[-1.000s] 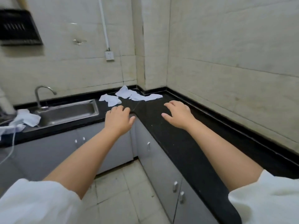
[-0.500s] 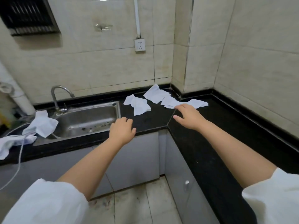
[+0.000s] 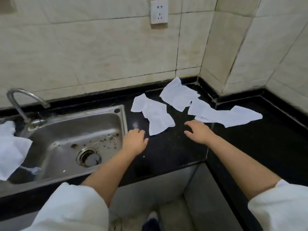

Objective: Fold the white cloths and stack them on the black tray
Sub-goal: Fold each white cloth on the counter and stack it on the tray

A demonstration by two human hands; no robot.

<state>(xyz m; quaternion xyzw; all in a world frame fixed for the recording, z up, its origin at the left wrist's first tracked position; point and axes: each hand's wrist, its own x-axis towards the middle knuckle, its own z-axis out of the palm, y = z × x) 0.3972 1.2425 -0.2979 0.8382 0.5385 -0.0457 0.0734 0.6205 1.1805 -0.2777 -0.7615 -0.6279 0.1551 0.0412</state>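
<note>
Three crumpled white cloths lie on the black countertop (image 3: 166, 152) in the corner: one (image 3: 154, 115) nearest the sink, one (image 3: 178, 95) against the back wall, and a long one (image 3: 225, 115) to the right. My left hand (image 3: 135, 141) hovers just left of the nearest cloth, fingers loosely curled, holding nothing. With fingers spread, my right hand (image 3: 198, 132) reaches toward the long cloth's near edge and holds nothing. No black tray is in view.
A steel sink (image 3: 75, 144) with a curved faucet (image 3: 25, 104) sits at left. More white cloth (image 3: 10, 147) drapes over the sink's left edge. Tiled walls close the corner; a socket (image 3: 159, 11) hangs above. Grey cabinets and floor lie below the counter.
The view has moved closer to the corner and tilted down. Both hands have advanced over the counter toward the cloths, still holding nothing.
</note>
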